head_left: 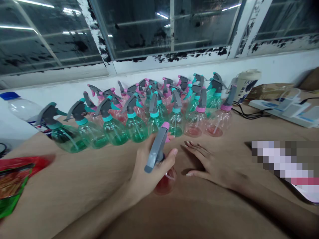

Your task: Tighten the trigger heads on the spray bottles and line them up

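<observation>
Far left of the frame: a red and green foil packet [15,181] lies at the bench [74,186] edge; above it, a clear plastic water bottle [21,108] with a blue cap lies on its side.

Across the centre, a cluster of spray bottles [139,113] stands in rows, green-tinted with teal collars to the left, pink-tinted with pink collars to the right, all with grey triggers.

Lower centre: the left hand [147,169] is closed around the neck of a pink spray bottle [164,184], just in front of the cluster. The bottle stands upright on the bench; body clear pink and rounded, a thin dip tube visible inside, grey trigger head pointing toward the lower left, pink nozzle tip at top.

Immediately right, the right hand [209,164] lies flat on the bench, fingers spread, holding nothing, near the bottle but apart from it.

Upper right: a lidded paper cup [245,84], black cable [249,114] and white power strip [284,111].
</observation>
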A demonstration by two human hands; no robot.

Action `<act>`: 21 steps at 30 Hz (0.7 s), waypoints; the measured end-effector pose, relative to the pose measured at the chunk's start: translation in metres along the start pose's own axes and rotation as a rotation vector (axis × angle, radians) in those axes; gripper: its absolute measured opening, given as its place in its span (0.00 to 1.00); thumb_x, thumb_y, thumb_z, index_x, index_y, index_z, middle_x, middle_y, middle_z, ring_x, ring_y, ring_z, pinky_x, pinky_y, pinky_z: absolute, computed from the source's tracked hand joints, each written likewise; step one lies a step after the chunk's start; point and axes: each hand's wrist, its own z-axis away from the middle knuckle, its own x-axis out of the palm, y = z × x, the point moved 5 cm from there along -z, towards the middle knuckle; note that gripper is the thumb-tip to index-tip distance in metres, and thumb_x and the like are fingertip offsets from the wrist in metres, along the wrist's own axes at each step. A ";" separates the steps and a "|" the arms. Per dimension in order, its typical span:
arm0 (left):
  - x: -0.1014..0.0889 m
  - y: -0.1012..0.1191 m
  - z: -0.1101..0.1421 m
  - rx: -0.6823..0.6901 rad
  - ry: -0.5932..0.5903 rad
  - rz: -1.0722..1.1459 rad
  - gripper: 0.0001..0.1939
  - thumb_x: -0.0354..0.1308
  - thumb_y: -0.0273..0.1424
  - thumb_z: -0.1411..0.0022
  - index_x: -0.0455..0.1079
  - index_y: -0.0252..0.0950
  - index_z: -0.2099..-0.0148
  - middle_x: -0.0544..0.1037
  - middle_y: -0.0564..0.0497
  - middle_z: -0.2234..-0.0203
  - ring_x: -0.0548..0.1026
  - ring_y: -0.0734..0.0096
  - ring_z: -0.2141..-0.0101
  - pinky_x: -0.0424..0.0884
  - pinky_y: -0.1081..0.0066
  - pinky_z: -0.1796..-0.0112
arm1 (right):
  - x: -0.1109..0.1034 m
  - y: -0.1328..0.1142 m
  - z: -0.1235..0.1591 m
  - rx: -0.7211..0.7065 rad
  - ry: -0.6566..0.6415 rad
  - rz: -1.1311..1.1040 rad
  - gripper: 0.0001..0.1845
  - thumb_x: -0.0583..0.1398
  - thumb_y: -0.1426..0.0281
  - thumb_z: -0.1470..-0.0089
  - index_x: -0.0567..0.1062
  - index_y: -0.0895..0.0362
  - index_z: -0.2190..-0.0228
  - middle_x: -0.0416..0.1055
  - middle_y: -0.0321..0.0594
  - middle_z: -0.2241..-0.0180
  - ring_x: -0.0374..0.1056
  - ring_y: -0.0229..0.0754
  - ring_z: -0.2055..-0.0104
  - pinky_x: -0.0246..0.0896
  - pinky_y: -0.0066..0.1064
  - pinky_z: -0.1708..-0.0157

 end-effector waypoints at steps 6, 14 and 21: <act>-0.002 0.004 -0.002 0.001 0.004 0.020 0.11 0.57 0.39 0.43 0.65 0.40 0.60 0.71 0.56 0.76 0.67 0.73 0.80 0.69 0.69 0.74 | -0.001 -0.006 0.000 -0.011 0.000 -0.049 0.49 0.58 0.47 0.53 0.43 0.51 0.37 0.48 0.48 0.37 0.45 0.53 0.36 0.45 0.53 0.41; -0.003 0.007 -0.001 0.037 -0.023 0.079 0.10 0.56 0.40 0.42 0.62 0.40 0.66 0.70 0.55 0.76 0.71 0.71 0.74 0.69 0.69 0.70 | -0.012 -0.044 -0.008 -0.002 -0.045 -0.172 0.48 0.59 0.46 0.56 0.50 0.50 0.39 0.53 0.46 0.39 0.49 0.53 0.38 0.42 0.54 0.40; -0.001 -0.002 -0.002 0.013 -0.011 0.114 0.13 0.58 0.40 0.43 0.65 0.38 0.61 0.71 0.55 0.76 0.72 0.70 0.73 0.70 0.67 0.68 | -0.028 -0.093 -0.018 0.005 -0.021 -0.283 0.46 0.62 0.46 0.59 0.58 0.55 0.44 0.62 0.48 0.45 0.57 0.54 0.43 0.52 0.50 0.45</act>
